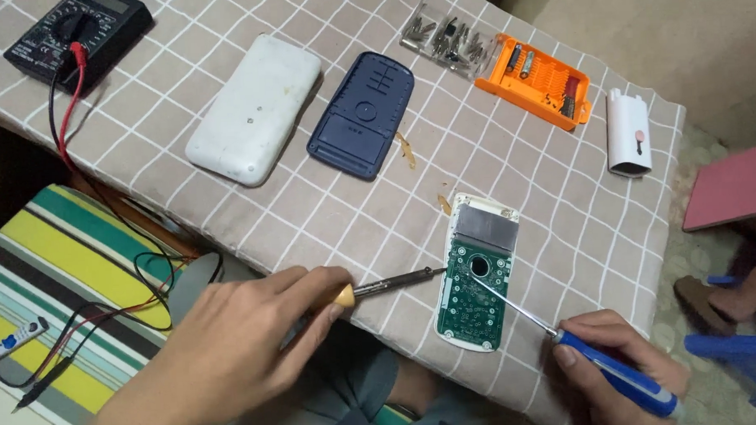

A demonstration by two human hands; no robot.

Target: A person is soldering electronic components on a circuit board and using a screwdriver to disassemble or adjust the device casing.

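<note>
I see the green circuit board (473, 289) lying in its white shell near the front edge of the table (344, 197). My left hand (248, 343) is wrapped tight around a soldering iron (389, 284), and its tip touches the board's left side. My right hand (618, 363) pinches a blue screwdriver (567, 340) whose tip rests on the board. Farther back lie a navy cover (362, 114), a white cover (254, 108), an orange bit case (534, 80) and a black multimeter (79, 34) in the back left corner.
</note>
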